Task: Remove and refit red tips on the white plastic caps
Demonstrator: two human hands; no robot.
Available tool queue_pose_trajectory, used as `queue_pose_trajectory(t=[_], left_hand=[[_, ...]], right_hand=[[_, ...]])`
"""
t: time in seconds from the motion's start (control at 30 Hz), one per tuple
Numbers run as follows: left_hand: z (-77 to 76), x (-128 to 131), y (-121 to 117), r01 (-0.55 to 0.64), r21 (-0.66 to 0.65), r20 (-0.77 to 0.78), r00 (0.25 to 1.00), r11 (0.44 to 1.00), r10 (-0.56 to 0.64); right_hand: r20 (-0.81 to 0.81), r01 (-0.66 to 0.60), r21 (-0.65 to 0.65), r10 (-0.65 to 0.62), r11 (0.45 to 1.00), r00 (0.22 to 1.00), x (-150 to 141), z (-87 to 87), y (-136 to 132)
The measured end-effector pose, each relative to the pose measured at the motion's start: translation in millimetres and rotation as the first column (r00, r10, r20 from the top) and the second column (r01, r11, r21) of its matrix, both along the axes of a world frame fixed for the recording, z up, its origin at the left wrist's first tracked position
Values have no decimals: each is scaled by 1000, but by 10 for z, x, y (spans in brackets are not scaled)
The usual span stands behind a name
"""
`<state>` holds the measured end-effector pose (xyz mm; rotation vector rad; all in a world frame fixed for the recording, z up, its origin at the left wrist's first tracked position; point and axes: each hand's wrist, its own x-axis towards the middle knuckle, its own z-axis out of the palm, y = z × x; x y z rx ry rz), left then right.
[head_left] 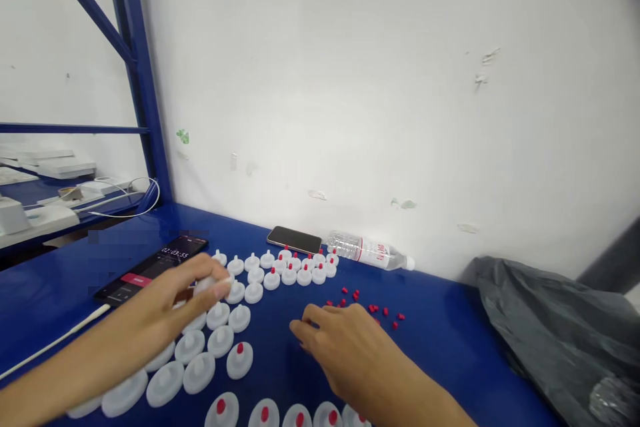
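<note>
My left hand (185, 297) reaches over rows of white round caps with short nozzles (199, 372). Its thumb and forefinger are pinched on a white nozzle cap (229, 282), mostly hidden behind the fingers. Closer to the middle, my right hand (345, 343) rests low over the blue table with its fingers curled together. Whatever they may hold is hidden. Just beyond it lie several loose small red tips (373, 308). White caps with red tips on their nozzles stand at the back (304, 275), along the front edge (263, 413) and singly at mid-left (240, 361).
A phone showing a timer (170, 255) lies at left beside a white cable (75, 330). Against the wall are a dark phone (294, 240) and a plastic bottle on its side (370, 250). A grey plastic bag (550, 320) covers the right. A blue post (143, 80) rises at left.
</note>
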<state>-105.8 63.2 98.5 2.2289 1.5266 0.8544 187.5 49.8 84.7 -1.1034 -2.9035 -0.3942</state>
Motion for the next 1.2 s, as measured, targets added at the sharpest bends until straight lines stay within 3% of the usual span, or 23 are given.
queue_pose_trajectory(t=[0.13, 0.3, 0.5, 0.63, 0.9, 1.2], left_hand=[[199, 10, 504, -1, 10, -23, 1000, 1000, 1], [84, 69, 838, 23, -29, -111, 994, 999, -26], [8, 142, 961, -22, 4, -289, 957, 1000, 22], [46, 118, 1043, -12, -92, -378, 925, 996, -24], [52, 163, 1094, -3, -236, -417, 903, 972, -99], [122, 224, 1026, -43, -267, -460, 884, 963, -88]], right_hand=[[-20, 80, -68, -82, 994, 996, 87, 67, 19], [-6, 113, -49, -113, 992, 994, 196, 179, 32], [-14, 112, -92, -113, 990, 993, 174, 218, -4], [-4, 119, -106, -120, 987, 993, 175, 220, -8], [15, 128, -123, -127, 984, 992, 155, 211, 0], [5, 99, -140, -100, 985, 995, 168, 194, -3]])
